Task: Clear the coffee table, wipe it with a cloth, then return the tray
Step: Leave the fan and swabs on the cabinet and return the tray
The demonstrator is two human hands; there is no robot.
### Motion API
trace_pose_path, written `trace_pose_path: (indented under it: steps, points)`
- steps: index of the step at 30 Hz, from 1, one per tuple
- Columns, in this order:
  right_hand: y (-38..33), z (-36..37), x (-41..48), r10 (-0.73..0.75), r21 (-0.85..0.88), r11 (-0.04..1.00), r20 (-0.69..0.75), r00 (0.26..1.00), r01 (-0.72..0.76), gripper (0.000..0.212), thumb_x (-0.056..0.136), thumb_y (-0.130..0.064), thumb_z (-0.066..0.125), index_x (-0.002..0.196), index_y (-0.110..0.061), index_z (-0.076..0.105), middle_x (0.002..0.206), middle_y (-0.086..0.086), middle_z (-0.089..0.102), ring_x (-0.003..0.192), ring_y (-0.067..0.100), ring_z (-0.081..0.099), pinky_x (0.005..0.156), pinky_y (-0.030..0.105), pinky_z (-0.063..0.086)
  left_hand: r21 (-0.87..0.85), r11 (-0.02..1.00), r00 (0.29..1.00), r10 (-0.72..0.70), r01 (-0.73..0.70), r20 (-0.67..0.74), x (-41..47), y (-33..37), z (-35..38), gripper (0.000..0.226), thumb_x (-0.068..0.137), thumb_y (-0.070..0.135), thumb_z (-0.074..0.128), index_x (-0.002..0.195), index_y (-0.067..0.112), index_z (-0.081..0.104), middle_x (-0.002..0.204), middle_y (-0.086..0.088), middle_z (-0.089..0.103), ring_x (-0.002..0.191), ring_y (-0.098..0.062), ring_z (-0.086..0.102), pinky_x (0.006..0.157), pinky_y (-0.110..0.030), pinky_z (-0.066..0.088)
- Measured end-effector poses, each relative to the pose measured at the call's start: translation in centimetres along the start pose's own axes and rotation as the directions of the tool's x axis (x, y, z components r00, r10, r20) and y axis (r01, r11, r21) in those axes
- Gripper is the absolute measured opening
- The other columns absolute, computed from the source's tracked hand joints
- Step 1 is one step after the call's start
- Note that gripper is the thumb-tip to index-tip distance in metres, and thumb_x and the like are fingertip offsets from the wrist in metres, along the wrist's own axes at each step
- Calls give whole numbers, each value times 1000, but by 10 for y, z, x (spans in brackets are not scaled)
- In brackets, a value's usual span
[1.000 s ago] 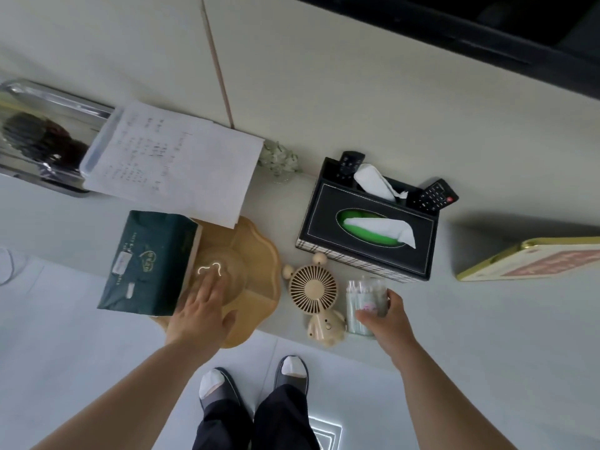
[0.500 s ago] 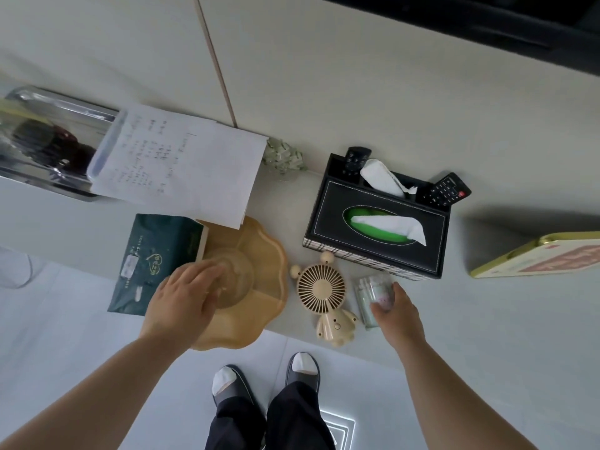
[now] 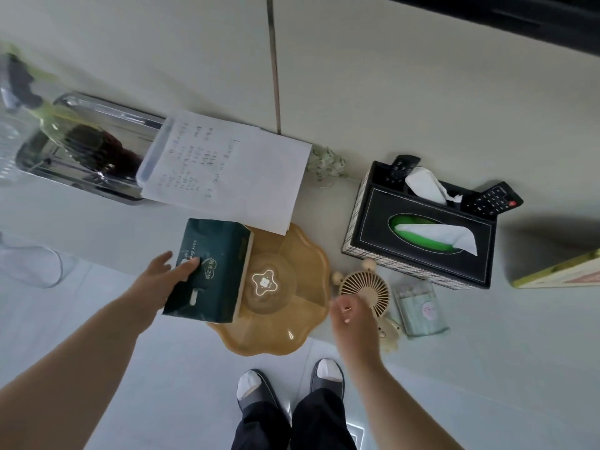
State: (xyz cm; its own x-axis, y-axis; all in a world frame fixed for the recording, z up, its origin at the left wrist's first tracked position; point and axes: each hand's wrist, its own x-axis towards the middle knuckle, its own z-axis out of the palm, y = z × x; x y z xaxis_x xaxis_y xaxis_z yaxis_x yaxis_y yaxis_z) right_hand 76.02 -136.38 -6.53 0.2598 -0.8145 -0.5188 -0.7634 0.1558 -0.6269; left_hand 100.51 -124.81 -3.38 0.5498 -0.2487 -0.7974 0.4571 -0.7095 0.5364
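Observation:
My left hand (image 3: 159,282) grips a dark green tissue pack (image 3: 214,271) by its left end, thumb on top. The pack's right end lies over the left rim of a tan scalloped tray (image 3: 285,332), which sits at the coffee table's (image 3: 406,102) front edge and sticks out past it. My right hand (image 3: 354,316) hovers with relaxed fingers over the foot of a small beige fan (image 3: 365,287) and holds nothing. A clear box of cotton swabs (image 3: 420,308) stands just right of the fan.
A sheet of written paper (image 3: 227,170) overlaps a metal tray (image 3: 107,112) at the left. A black tissue box (image 3: 422,235) holding remotes sits right of centre. A yellow-rimmed tin (image 3: 558,271) lies at the far right. My feet stand on white floor below.
My left hand left the tray's centre and took hold of the green tissue pack, shifting it over the tray's rim. My right hand let go of the swab box and moved left to the fan.

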Motion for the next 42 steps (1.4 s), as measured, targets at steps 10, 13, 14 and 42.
trace_pose_path:
  steps: [10,13,14,42]
  points:
    - [-18,43,21,300,416,817,287,910,-400,69,84,-29,61,141,-20,23,138,9,44,120,28,48,101,50,42,-65,995,919,-46,77,392,30,-8,-7,57,64,40,58,116,19,50,97,-7,71,82,-26,68,57,-32,57]
    - [-17,47,17,290,432,820,251,923,-375,63,85,-25,60,139,-20,27,134,8,48,114,26,52,98,49,45,-143,981,904,-59,131,422,31,-21,0,46,61,44,57,98,18,59,77,-3,76,69,-21,71,52,-29,56]
    - [-16,48,16,288,425,827,243,926,-369,61,86,-26,59,138,-20,29,133,9,48,111,25,53,97,47,46,-163,977,903,-56,137,425,31,-26,1,46,60,45,57,97,18,60,78,-3,76,71,-21,71,53,-29,57]
    - [-120,2,-36,-120,78,993,575,809,92,22,95,-19,41,109,-35,35,92,-18,49,78,4,55,43,16,46,-736,676,999,38,-25,0,-145,-102,-65,80,58,47,57,129,17,36,110,-11,61,89,-27,63,54,-32,56]
